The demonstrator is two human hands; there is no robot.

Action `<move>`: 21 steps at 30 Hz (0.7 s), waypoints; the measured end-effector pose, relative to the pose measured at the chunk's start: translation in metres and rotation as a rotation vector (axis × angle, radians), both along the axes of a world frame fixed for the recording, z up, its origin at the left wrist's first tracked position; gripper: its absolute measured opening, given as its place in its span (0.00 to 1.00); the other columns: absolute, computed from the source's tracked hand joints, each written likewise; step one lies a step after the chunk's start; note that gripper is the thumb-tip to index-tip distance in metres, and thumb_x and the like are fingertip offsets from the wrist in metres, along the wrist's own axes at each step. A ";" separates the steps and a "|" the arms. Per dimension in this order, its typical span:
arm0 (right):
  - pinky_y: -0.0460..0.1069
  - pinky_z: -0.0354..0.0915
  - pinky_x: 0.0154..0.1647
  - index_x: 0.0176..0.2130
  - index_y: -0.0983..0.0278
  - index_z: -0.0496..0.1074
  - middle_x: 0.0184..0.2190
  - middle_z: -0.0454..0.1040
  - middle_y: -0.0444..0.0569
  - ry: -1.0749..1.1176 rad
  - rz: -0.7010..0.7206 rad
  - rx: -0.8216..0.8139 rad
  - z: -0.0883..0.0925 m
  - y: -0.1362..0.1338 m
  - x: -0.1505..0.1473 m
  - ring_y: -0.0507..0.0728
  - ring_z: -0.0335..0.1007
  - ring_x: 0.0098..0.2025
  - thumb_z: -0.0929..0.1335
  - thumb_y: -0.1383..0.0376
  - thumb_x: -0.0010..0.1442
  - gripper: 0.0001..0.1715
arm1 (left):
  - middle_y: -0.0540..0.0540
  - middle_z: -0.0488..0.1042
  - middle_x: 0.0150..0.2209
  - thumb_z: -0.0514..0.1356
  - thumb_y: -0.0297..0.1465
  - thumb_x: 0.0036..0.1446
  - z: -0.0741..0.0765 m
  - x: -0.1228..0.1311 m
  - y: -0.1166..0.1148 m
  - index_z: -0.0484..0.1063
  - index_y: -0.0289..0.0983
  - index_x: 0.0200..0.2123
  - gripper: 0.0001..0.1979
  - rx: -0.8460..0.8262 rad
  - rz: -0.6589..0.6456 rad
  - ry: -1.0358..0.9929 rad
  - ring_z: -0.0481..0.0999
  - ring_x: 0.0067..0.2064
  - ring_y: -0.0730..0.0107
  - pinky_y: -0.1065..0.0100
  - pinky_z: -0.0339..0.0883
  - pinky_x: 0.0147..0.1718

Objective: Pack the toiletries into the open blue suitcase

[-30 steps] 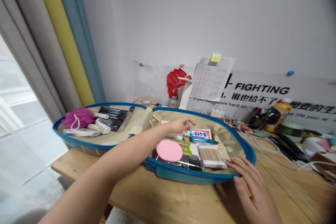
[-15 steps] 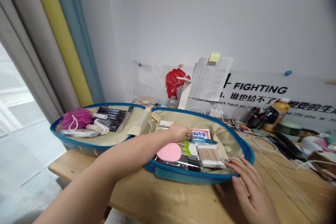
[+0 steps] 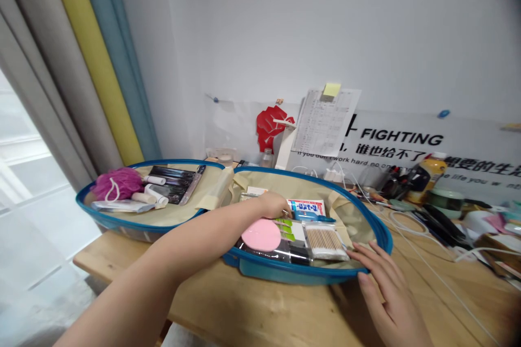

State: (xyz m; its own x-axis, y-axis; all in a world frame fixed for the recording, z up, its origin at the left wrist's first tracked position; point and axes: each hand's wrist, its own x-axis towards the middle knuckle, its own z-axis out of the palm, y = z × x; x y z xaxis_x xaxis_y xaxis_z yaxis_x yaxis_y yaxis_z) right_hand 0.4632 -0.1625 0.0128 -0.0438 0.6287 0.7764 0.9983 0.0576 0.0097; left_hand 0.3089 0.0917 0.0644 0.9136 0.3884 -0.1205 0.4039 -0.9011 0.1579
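An oval travel case (image 3: 285, 274) with a blue rim and beige lining lies open in two halves. My left hand (image 3: 273, 205) reaches into its right half, fingers curled downward beside a toothpaste box (image 3: 311, 206); whatever they grip is hidden. Just below are a pink oval pad (image 3: 261, 235) and a packet with green shapes (image 3: 286, 229). A clear pack of cotton swabs (image 3: 325, 242) lies nearer my right hand (image 3: 385, 288), whose spread fingers rest on the case's front right rim. A blue item (image 3: 311, 217) lies against the toothpaste box.
The left half holds a purple bath puff (image 3: 117, 182), white tubes (image 3: 156, 193) and a dark flat pouch (image 3: 177, 183). Behind and right on the wooden table (image 3: 301, 309) stand a yellow bottle (image 3: 427, 176), a green jar (image 3: 446, 200) and loose cables (image 3: 415, 227).
My left hand has shifted slightly left, uncovering more of the toothpaste box. My right hand stays at the rim, and the view has turned very slightly.
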 end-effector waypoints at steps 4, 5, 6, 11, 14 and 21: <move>0.59 0.67 0.49 0.49 0.58 0.68 0.47 0.74 0.49 0.015 0.001 -0.001 -0.001 0.000 0.000 0.62 0.65 0.56 0.59 0.61 0.63 0.16 | 0.51 0.79 0.43 0.60 0.25 0.51 -0.001 0.001 0.001 0.80 0.49 0.39 0.15 -0.075 0.046 -0.056 0.75 0.43 0.65 0.71 0.60 0.33; 0.59 0.66 0.50 0.48 0.58 0.69 0.48 0.74 0.49 0.021 0.003 0.000 -0.002 0.000 0.000 0.62 0.65 0.56 0.59 0.61 0.63 0.16 | 0.52 0.79 0.42 0.61 0.26 0.51 -0.001 0.001 0.002 0.80 0.49 0.38 0.14 -0.100 0.063 -0.082 0.75 0.42 0.65 0.72 0.60 0.33; 0.60 0.66 0.50 0.48 0.58 0.69 0.48 0.74 0.49 0.030 0.006 0.001 -0.002 0.000 0.001 0.62 0.65 0.56 0.59 0.60 0.63 0.17 | 0.52 0.79 0.41 0.61 0.26 0.51 -0.001 0.001 0.003 0.80 0.49 0.38 0.13 -0.128 0.081 -0.113 0.75 0.41 0.66 0.72 0.59 0.33; 0.60 0.66 0.51 0.48 0.57 0.70 0.48 0.74 0.49 0.076 0.010 -0.002 -0.005 0.000 0.002 0.62 0.65 0.56 0.59 0.59 0.63 0.17 | 0.49 0.75 0.35 0.61 0.38 0.55 0.003 0.001 0.008 0.77 0.40 0.37 0.10 -0.304 0.192 -0.347 0.70 0.37 0.68 0.72 0.59 0.33; 0.60 0.66 0.51 0.48 0.57 0.71 0.48 0.74 0.49 0.086 0.012 -0.001 -0.005 0.000 0.002 0.62 0.65 0.56 0.59 0.60 0.63 0.17 | 0.51 0.66 0.26 0.48 0.43 0.63 0.009 0.002 0.007 0.71 0.37 0.38 0.18 -0.489 0.280 -0.453 0.64 0.27 0.73 0.73 0.57 0.27; 0.60 0.66 0.52 0.49 0.58 0.70 0.48 0.74 0.49 0.075 0.008 -0.017 -0.004 -0.001 0.002 0.62 0.65 0.57 0.60 0.60 0.63 0.18 | 0.57 0.50 0.22 0.40 0.30 0.61 0.022 0.002 0.001 0.62 0.36 0.36 0.12 -0.946 0.378 -0.500 0.45 0.17 0.78 0.75 0.44 0.16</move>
State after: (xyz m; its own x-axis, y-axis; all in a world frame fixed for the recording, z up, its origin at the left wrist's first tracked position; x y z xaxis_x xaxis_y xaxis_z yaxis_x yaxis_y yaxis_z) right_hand 0.4651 -0.1630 0.0092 0.0095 0.6415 0.7670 0.9957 0.0648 -0.0666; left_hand 0.3111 0.0924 0.0860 0.7848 0.5969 -0.1666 0.3253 -0.1678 0.9306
